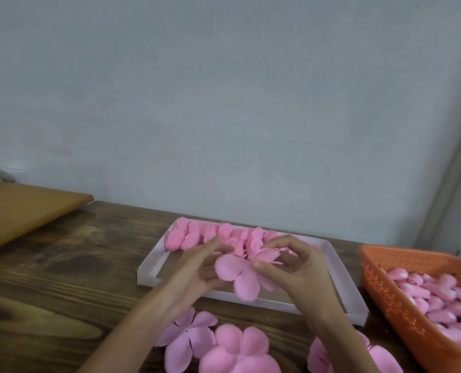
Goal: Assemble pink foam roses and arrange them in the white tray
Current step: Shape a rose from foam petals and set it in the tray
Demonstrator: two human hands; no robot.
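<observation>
Flower-shaped cut-outs of flat pink foam [237, 351] lie overlapping on the dark wooden table [62, 292] at its near edge, beside the person's forearms. Just beyond them, both hands meet above the near side of the shallow white cardboard tray [148, 267]. The left hand [197, 267] has its grip spread, the fingers nearly straight and lying against the back of a four-lobed pink foam petal piece [237, 278]. The right hand [296, 267] has its grip curled, thumb and fingers pinching the upper part of that same piece, which is bunched there; blur hides finer detail. To the right, an orange perforated plastic basket [385, 286] holds a heap of pink foam buds [439, 294]. Along the tray's far wall stands a close row of finished pink foam roses [213, 235]. At the far left sits a light-brown wooden board [22, 208], and a pale blue-grey wall [224, 103] rises behind.
</observation>
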